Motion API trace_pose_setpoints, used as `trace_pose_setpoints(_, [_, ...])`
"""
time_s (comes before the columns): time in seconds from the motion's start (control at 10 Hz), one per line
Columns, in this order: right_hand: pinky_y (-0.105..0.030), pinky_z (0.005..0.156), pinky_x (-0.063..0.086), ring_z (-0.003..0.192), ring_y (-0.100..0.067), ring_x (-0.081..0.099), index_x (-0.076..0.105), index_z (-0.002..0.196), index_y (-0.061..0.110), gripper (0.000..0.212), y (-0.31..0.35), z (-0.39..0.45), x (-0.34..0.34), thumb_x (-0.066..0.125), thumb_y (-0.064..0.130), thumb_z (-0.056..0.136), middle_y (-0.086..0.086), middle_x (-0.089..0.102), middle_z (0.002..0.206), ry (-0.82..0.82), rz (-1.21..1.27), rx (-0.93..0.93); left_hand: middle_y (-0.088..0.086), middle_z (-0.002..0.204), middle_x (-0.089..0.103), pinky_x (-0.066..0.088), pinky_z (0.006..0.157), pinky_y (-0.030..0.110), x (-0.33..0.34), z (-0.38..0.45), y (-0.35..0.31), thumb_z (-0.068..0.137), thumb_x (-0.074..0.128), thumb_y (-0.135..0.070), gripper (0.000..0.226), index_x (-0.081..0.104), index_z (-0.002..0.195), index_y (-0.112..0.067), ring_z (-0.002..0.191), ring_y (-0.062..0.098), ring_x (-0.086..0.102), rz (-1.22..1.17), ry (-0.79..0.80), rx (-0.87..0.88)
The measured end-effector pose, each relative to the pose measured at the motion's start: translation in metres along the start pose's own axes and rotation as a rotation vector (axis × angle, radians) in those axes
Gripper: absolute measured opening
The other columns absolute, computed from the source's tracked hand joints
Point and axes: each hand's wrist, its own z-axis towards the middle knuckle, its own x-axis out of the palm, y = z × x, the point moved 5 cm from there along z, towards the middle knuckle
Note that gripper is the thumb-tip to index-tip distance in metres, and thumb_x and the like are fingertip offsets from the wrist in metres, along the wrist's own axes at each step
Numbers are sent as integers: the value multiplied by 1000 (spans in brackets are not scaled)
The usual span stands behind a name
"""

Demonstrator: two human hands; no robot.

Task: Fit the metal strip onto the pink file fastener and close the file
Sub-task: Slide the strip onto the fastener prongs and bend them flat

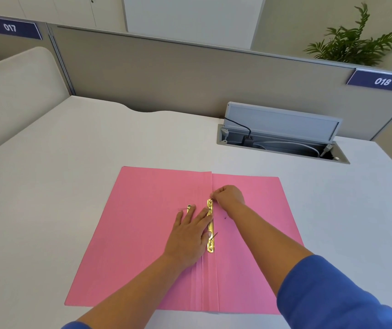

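Observation:
A pink file (131, 233) lies open and flat on the white desk. A gold metal strip (210, 225) lies along the file's spine fold. My left hand (190, 236) rests flat on the left leaf, fingers spread, thumb and index touching the strip. My right hand (228, 195) is at the strip's far end, fingertips pinched on a thin prong there. Another thin prong (214, 235) sticks up near the strip's near end. A small gold piece (188, 207) lies on the left leaf beside my left fingertips.
An open cable box (283, 141) with a raised lid, a plug and cables is set into the desk at the back right. A grey partition (166, 74) runs behind the desk. A plant (354, 41) stands beyond it.

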Motion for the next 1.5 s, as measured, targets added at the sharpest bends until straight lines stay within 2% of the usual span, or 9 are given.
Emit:
trace_pose_setpoints(0.1, [-28, 67, 38, 71, -20, 46, 50, 67, 14, 23, 0, -3, -1, 64, 21, 84, -2, 49, 70, 49, 42, -22, -14, 155, 19, 2, 119, 44, 0, 0, 1, 94, 32, -34, 47, 26, 140, -32, 146, 20, 6, 2, -4, 0])
trace_pose_setpoints(0.2, [-36, 84, 43, 93, -22, 49, 55, 115, 4, 31, -4, -9, -3, 60, 20, 89, -11, 56, 106, 121, 146, -23, -13, 155, 19, 2, 119, 44, 0, 0, 1, 94, 32, -34, 47, 26, 140, -32, 146, 20, 6, -2, 0, 0])
trace_pose_setpoints(0.3, [-31, 80, 42, 97, -20, 49, 54, 123, 4, 33, -12, -24, -6, 55, 15, 92, -8, 54, 109, 154, 157, -52, -14, 155, 19, 2, 119, 44, -2, 0, 0, 94, 31, -33, 46, 26, 140, -33, 145, 21, 7, -5, 0, 4])
trace_pose_setpoints(0.6, [-22, 65, 42, 68, -11, 49, 63, 89, 9, 13, -51, -77, -8, 57, 20, 89, -3, 59, 81, 190, 254, -29, -13, 156, 18, -2, 118, 42, -2, 0, 0, 96, 28, -33, 45, 27, 141, -31, 146, 19, 4, -34, 20, -6])
trace_pose_setpoints(0.7, [-21, 62, 42, 63, -11, 50, 62, 79, 9, 19, -50, -92, 0, 63, 26, 85, -2, 59, 71, 243, 277, -2, -13, 156, 19, -1, 118, 43, -3, -1, -1, 97, 27, -35, 44, 29, 140, -31, 146, 19, 4, -45, 11, -10])
trace_pose_setpoints(0.9, [-20, 55, 43, 56, -12, 51, 64, 68, 8, 11, -50, -107, 5, 67, 1, 75, -7, 61, 66, 276, 244, -12, -12, 156, 19, 0, 118, 43, -3, -1, -1, 96, 29, -32, 45, 28, 141, -31, 146, 17, 4, -44, 13, -12])
trace_pose_setpoints(1.1, [-29, 69, 46, 68, -18, 53, 75, 85, 3, 14, -58, -112, 5, 65, 2, 76, -7, 65, 75, 132, 168, -49, -12, 155, 20, 1, 117, 44, -4, -2, -2, 96, 29, -32, 46, 27, 142, -31, 146, 17, 5, -41, 12, -17])
trace_pose_setpoints(1.4, [-24, 70, 43, 76, -18, 56, 75, 97, 13, 28, -57, -120, 11, 52, 7, 84, -10, 75, 99, 10, -146, -197, -11, 155, 21, 2, 117, 44, -2, 0, 0, 95, 31, -33, 47, 27, 142, -32, 146, 18, 5, -49, 16, -25])
trace_pose_setpoints(1.5, [-28, 78, 48, 92, -25, 64, 74, 101, 14, 31, -57, -122, 13, 48, 7, 87, -9, 74, 104, 10, -232, -222, -11, 156, 21, 2, 117, 44, -2, 0, 0, 95, 31, -34, 47, 26, 142, -32, 146, 18, 5, -50, 19, -28])
